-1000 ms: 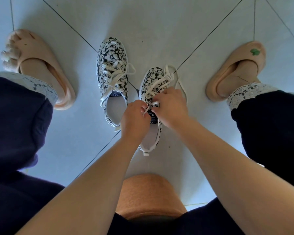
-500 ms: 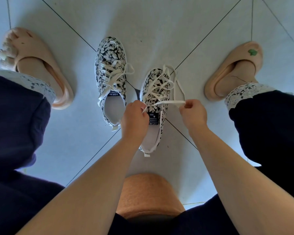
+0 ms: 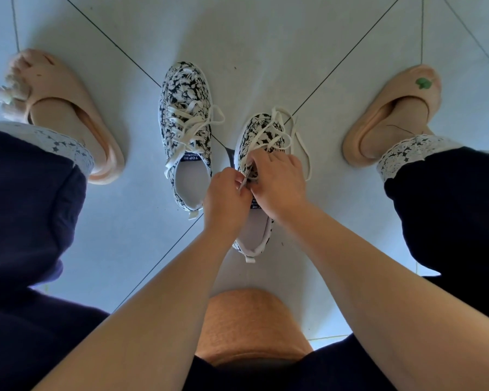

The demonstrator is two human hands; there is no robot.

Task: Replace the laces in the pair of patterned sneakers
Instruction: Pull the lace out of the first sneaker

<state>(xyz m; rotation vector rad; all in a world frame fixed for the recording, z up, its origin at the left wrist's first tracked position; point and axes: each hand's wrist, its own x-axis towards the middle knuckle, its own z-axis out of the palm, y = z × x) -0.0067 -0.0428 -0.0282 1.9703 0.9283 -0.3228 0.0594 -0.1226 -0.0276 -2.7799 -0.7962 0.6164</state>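
now, closest to the camera, an orange-brown rounded surface (image 3: 251,320) is seen between the dark trouser legs; what it is cannot be told. beyond it both forearms are stretched forward to the nearer sneaker (image 3: 253,241), which is set on the floor tiles (image 3: 251,38) with its heel toward the person. the left hand (image 3: 227,196) is curled tight, and an end of the white lace (image 3: 267,136) is pinched between its thumb and forefinger just at the upper eyelets. the right hand (image 3: 281,187) is laid over the tongue, touching the left hand, with its fingers bent down onto the upper. whether anything is pinched under them cannot be told, since they are hidden by the hand itself.

half a second ago this hand was drawn out to the right, with a length of lace stretched taut between the two hands. that stretch is gone and the hand has been brought back in. it is judged that one pull-through was finished and the next eyelet is being fed.

slack lace is left looped on the floor right of the toe. just beside, further out and to the left, the other sneaker (image 3: 185,94) is seen already laced, its ends loose. well apart on either side, the left slipper (image 3: 76,114) and right slipper (image 3: 384,108) are worn.
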